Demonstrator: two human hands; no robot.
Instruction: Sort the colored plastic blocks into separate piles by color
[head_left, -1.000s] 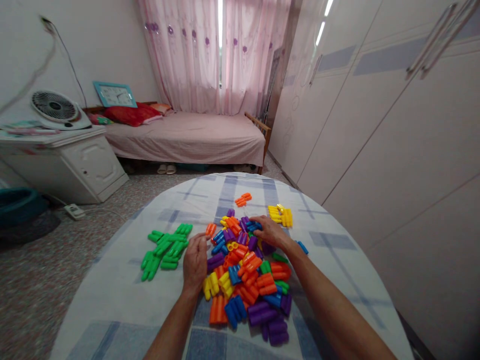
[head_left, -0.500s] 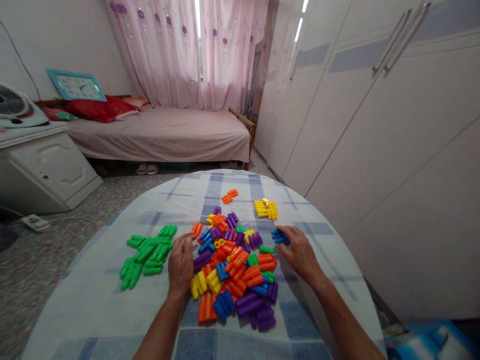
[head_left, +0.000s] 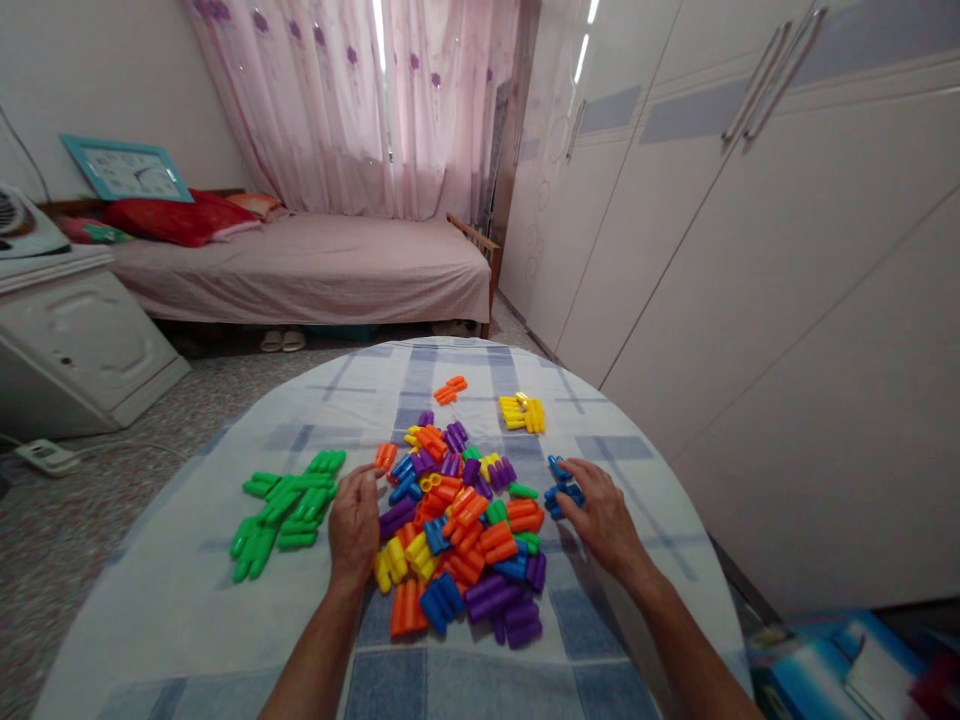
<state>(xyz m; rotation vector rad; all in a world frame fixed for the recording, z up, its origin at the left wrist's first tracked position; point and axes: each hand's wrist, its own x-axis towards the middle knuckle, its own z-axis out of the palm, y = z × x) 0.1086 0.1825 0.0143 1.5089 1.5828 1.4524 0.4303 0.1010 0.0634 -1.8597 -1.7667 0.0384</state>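
Note:
A mixed pile of plastic tube-shaped building pieces (head_left: 465,525) in orange, purple, blue, yellow and green lies between my hands. My left hand (head_left: 355,525) rests along the pile's left side, its fingers stretched forward and no piece visible in it. An orange piece (head_left: 385,456) is just beyond its fingertips. At the pile's right, my right hand (head_left: 604,515) has thumb and index finger apart, touching blue pieces (head_left: 562,498) on the cloth. Its other fingers are partly hidden. Green pieces (head_left: 289,510) form a separate group left of my left hand.
Yellow pieces (head_left: 523,412) and orange pieces (head_left: 450,390) lie in small groups toward the far edge. A checked cloth (head_left: 172,610) covers the round table. Beyond stand a bed (head_left: 337,255), a white cabinet (head_left: 90,345) and a tall wardrobe (head_left: 750,330) on the right.
My right hand has shifted slightly toward me, its thumb and index finger further apart, and more of the blue pieces shows. My left hand stays beside the pile. The whole view has swung slightly right.

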